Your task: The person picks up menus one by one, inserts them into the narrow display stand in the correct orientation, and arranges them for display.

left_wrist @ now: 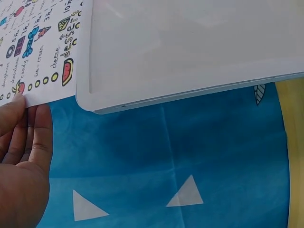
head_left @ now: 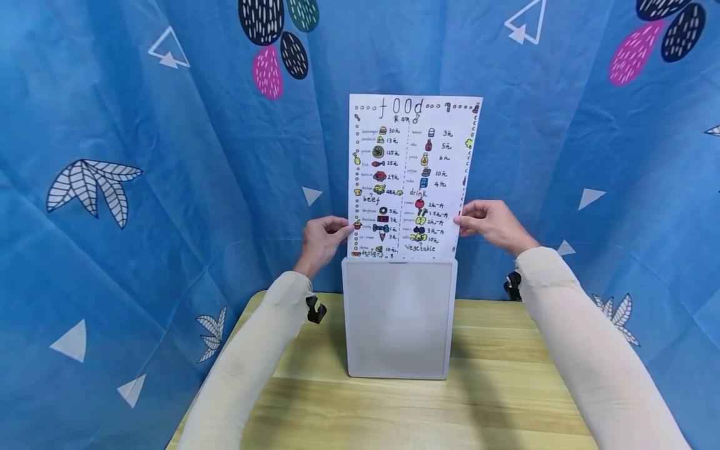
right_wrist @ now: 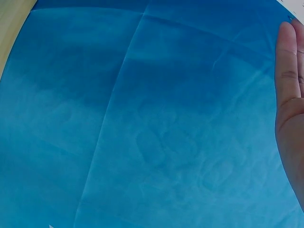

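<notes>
A hand-drawn paper menu, headed "food" with small coloured drawings and prices, stands upright above a white-grey framed board. Its lower edge meets the top edge of the board in the head view. My left hand pinches the menu's left edge low down, thumb in front, as the left wrist view also shows near the watermelon drawing. On the opposite edge, my right hand pinches the paper between thumb and fingers. In the right wrist view only part of the right hand shows, at the paper's corner.
The board stands upright on a light wood-grain table. Close behind the table hangs a blue curtain with leaf and triangle prints, which also runs along the left side. Black straps with small devices sit at both wrists over cream sleeves.
</notes>
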Tool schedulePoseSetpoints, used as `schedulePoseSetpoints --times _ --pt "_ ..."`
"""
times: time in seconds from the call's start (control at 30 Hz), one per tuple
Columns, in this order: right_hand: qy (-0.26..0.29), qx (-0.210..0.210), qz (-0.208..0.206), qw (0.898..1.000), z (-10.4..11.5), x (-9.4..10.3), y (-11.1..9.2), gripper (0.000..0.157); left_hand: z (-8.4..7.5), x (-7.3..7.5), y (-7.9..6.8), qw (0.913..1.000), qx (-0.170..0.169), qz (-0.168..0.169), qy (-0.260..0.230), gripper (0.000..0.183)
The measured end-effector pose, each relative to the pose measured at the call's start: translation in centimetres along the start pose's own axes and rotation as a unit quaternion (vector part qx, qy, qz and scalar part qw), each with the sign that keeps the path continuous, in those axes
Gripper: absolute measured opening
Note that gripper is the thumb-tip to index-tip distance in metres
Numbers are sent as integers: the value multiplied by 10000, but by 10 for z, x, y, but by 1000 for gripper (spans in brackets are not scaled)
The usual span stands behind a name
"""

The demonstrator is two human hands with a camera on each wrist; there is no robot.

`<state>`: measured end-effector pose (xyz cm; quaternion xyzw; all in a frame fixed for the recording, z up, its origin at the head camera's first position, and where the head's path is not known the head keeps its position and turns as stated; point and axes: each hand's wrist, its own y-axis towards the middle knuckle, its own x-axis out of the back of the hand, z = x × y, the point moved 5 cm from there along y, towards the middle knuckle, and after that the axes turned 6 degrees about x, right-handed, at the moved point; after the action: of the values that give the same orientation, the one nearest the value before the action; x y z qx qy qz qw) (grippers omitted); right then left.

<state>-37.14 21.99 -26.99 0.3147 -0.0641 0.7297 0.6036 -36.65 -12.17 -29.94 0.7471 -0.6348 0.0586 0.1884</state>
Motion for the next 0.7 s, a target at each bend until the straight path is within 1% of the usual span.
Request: schedulePoseSetpoints --times 0.2,0.53,0.7 --pt "202 40 58 9998 1 -2 1 32 3 0 -2 10000 14 67 -57 18" --pt "97 -36 108 9999 -2 -4 3 32 7 1 -2 10000 3 46 2 18" --pt "175 -4 110 9998 -2 -6 2 31 11 1 -2 10000 46 57 -16 18"
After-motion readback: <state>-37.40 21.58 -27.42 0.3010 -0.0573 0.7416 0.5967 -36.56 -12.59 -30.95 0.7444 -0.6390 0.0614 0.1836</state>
